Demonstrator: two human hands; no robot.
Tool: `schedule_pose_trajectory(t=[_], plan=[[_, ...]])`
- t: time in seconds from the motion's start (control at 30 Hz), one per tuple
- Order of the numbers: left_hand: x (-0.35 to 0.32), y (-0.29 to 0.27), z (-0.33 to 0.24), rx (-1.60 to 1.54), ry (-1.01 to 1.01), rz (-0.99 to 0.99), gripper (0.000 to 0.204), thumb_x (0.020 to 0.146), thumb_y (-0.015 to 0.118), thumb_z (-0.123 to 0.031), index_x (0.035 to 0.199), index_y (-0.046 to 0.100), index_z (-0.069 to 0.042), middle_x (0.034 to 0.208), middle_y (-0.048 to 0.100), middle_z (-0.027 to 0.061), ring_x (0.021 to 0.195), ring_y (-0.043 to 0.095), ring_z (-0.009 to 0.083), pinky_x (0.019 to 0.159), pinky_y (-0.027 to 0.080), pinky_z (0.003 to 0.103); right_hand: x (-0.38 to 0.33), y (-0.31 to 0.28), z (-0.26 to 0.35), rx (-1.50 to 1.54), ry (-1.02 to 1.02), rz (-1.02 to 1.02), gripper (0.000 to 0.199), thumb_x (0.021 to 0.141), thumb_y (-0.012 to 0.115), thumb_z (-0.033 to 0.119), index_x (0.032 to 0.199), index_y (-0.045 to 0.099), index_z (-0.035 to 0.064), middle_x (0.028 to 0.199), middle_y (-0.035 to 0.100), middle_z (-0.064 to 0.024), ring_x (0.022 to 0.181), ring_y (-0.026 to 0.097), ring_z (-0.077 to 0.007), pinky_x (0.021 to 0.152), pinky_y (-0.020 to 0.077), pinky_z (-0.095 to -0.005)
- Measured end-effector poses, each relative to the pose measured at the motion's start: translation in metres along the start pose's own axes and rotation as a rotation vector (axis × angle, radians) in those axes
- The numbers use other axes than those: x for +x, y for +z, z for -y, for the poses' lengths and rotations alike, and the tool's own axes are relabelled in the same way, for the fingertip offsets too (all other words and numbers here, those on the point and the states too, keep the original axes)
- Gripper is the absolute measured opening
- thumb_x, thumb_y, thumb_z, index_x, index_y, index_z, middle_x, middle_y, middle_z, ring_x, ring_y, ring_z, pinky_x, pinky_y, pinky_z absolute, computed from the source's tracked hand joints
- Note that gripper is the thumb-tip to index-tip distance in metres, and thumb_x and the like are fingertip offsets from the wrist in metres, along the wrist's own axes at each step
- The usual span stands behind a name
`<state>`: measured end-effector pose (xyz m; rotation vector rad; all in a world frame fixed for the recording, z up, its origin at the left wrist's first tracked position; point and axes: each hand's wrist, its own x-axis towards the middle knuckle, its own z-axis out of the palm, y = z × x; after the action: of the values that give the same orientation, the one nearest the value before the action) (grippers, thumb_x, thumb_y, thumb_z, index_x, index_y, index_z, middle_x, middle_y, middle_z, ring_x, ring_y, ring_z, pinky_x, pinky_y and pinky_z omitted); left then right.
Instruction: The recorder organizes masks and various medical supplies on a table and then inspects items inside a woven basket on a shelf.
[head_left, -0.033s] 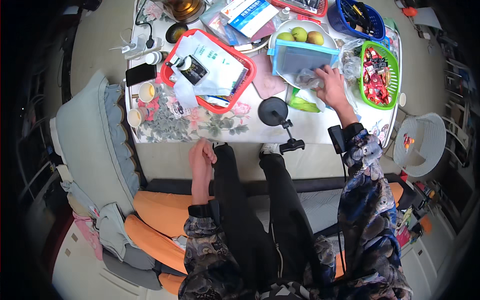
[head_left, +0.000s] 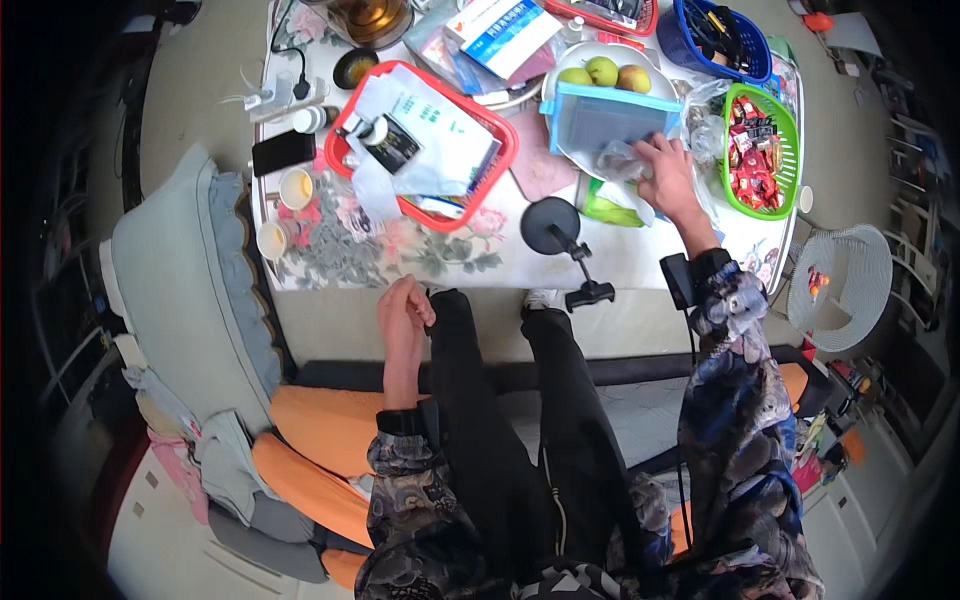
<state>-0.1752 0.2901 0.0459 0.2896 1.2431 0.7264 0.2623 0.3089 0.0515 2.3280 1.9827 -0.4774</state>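
My right hand (head_left: 670, 182) reaches over the right part of the table, its fingers bent down onto a crumpled clear plastic bag (head_left: 618, 163). The fingertips are partly hidden, but they seem to pinch its edge. Just beyond lies a blue-edged, see-through zip pouch (head_left: 605, 118), leaning over a white bowl (head_left: 655, 70) that holds green and brownish pears (head_left: 601, 70). Under the wrist side is a green-and-white packet (head_left: 612, 204). My left hand (head_left: 405, 305) rests by my left knee below the table edge, fingers curled closed, with nothing seen in it.
A red basket (head_left: 506, 150) of papers and packets stands left of centre. Nearer is a black round-based stand (head_left: 550, 226). A green basket (head_left: 790, 150) of red-wrapped packets and a blue basket (head_left: 690, 50) lie right. Paper cups (head_left: 296, 188) and a phone (head_left: 283, 153) sit left.
The whole view has shifted slightly. Both hands keep nearly the same places, with the right fingers still at the plastic bag.
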Motion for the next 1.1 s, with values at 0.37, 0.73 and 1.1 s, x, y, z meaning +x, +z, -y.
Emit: schedule_pose_trajectory(t=[0.37, 0.73, 1.1], plan=[[0.082, -0.025, -0.100, 0.159, 0.144, -0.015, 0.011, 0.089, 0.057, -0.010, 0.100, 0.058, -0.006, 0.083, 0.060, 0.0042, 0.073, 0.057, 0.0116, 0.064, 0.047, 0.026, -0.033, -0.060, 0.063, 0.600, 0.361, -0.186, 0.026, 0.078, 0.072, 0.014, 0.095, 0.067, -0.0060, 0.076, 0.069, -0.0175, 0.067, 0.065, -0.0181, 0.066, 0.0507, -0.0312], [0.117, 0.008, -0.143, 0.759, 0.370, -0.097, 0.051, 0.073, 0.070, -0.005, 0.119, 0.047, -0.002, 0.106, 0.053, 0.0094, 0.095, 0.055, 0.0201, 0.084, 0.047, 0.035, 0.037, -0.034, 0.213, 0.730, 0.426, -0.522, 0.015, 0.076, 0.070, 0.007, 0.084, 0.064, -0.0039, 0.075, 0.064, -0.0128, 0.070, 0.059, -0.0194, 0.068, 0.0473, -0.0317], [0.118, 0.004, -0.091, 0.343, 0.044, 0.007, 0.069, 0.081, 0.074, -0.004, 0.136, 0.033, -0.004, 0.118, 0.055, 0.0101, 0.098, 0.060, 0.0188, 0.074, 0.052, 0.032, 0.062, 0.002, 0.286, 0.492, 0.267, -0.336, 0.018, 0.070, 0.065, 0.009, 0.087, 0.063, 0.0031, 0.083, 0.058, -0.0142, 0.077, 0.062, -0.0323, 0.068, 0.0528, -0.0413]])
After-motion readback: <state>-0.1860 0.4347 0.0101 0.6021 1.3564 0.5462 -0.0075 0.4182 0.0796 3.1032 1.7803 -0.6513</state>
